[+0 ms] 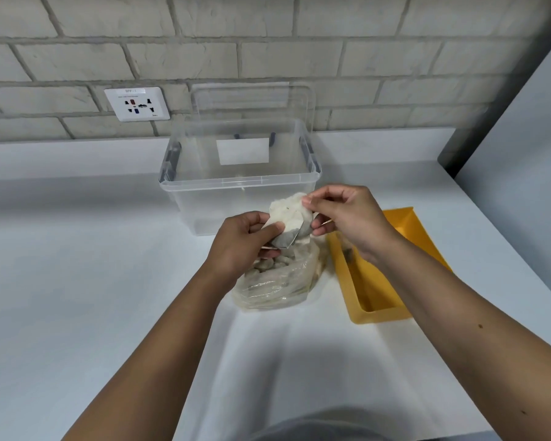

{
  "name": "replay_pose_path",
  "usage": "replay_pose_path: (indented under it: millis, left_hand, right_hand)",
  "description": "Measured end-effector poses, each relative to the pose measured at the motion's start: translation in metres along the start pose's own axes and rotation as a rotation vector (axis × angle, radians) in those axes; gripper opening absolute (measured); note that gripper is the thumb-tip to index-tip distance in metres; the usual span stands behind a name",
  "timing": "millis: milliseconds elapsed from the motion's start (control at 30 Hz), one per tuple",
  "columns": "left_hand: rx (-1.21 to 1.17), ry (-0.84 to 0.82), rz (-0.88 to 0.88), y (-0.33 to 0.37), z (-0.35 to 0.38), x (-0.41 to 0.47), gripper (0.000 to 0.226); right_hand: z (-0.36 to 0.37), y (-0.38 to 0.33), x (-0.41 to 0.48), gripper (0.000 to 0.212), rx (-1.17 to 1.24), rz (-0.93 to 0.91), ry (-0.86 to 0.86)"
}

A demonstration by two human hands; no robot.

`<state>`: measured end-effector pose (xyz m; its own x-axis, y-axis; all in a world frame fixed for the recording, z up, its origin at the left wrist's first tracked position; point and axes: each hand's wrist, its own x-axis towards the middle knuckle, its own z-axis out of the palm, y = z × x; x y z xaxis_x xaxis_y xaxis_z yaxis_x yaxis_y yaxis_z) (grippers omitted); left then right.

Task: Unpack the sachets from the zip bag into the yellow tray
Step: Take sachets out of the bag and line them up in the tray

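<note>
A clear zip bag [277, 284] full of pale sachets stands on the white counter, just left of the yellow tray [372, 300]. Above the bag's mouth I hold a small bunch of white and grey sachets [288, 218]. My left hand [245, 243] pinches the bunch from the left with thumb and fingers. My right hand [344, 214] pinches its upper right edge. A dark sachet [349, 253] lies in the tray, partly hidden behind my right wrist.
A clear plastic storage box [239, 183] stands behind the bag, its lid leaning on the brick wall. A wall socket [137, 104] is at the back left. The counter's right edge [490, 211] runs beside the tray.
</note>
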<state>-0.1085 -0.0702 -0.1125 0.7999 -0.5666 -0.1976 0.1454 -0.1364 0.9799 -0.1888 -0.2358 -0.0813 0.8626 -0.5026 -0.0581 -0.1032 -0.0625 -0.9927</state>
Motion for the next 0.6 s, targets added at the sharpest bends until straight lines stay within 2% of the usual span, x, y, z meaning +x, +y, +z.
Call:
replay_pose_path:
  millis: [100,233,467,600]
  left_hand:
    - [-0.025,0.008,-0.006,0.003,0.009,0.007,0.005]
    - [-0.110,0.026,-0.089,0.000,0.019,0.013,0.025]
    - [-0.074,0.032,-0.120,-0.007,0.033,0.019,0.026]
    - [-0.049,0.025,-0.125,-0.012,0.039,0.021,0.018]
  right_hand:
    - [-0.025,-0.007,0.001,0.012,-0.010,-0.046,0.141]
    - [-0.063,-0.002,0.001,0.011,-0.041,-0.013,0.209]
    - [-0.093,0.067,0.001,0.014,-0.176,0.253,0.176]
    - [-0.087,0.099,0.006,0.014,-0.124,0.398,0.115]
